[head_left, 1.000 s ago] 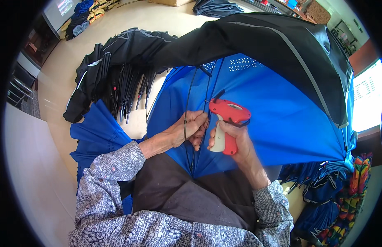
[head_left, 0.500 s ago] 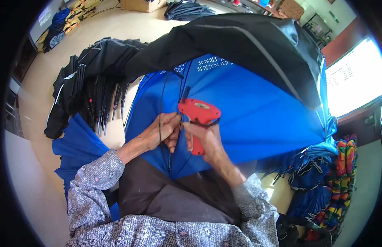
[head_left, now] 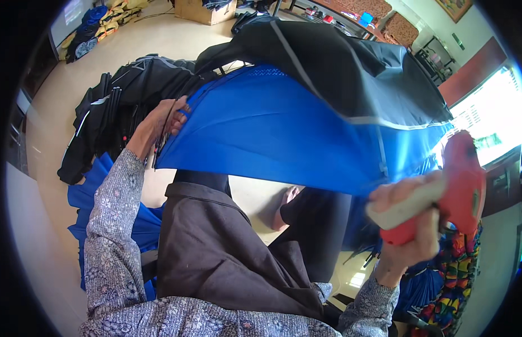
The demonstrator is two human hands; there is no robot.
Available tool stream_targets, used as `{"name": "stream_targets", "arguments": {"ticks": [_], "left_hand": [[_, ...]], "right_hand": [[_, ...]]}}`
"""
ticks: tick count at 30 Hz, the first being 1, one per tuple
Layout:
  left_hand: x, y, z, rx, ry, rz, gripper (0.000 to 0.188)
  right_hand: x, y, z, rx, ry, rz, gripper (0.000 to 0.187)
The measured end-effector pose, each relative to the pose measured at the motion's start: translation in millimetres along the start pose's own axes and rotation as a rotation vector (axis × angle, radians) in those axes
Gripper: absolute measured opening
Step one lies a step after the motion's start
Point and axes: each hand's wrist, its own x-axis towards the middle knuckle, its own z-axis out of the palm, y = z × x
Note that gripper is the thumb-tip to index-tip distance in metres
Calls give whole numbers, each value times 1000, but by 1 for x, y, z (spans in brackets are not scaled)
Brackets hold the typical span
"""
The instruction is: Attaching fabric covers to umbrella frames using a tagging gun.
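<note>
A large umbrella lies spread before me, its blue cloth toward me and black cloth with a grey trim strip folded over the far side. My left hand is closed at its left side, where the thin dark ribs gather; the exact grip is partly hidden. Out to the right, my right hand is wrapped round a red pistol-shaped hand tool with a pale lever under the fingers. The tool is raised clear of the ribs, near the umbrella's right corner, and motion blurs it a little.
Folded black umbrellas are piled at the left, with a pleated blue one nearer me. Rainbow-coloured folded umbrellas and blue ones lie at the right. A cardboard box stands at the back beside a table.
My right hand has swung the red tool away from the ribs, far to the right. My left hand has moved left and up, and the blue cloth now stretches between my hands.
</note>
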Motion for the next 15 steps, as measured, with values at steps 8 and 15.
{"name": "stream_targets", "arguments": {"ticks": [8, 15], "left_hand": [[-62, 23, 50, 151, 192, 637, 52], [-121, 31, 54, 586, -234, 207, 46]], "right_hand": [[-18, 38, 57, 26, -253, 649, 38], [-55, 103, 107, 298, -548, 921, 34]]}}
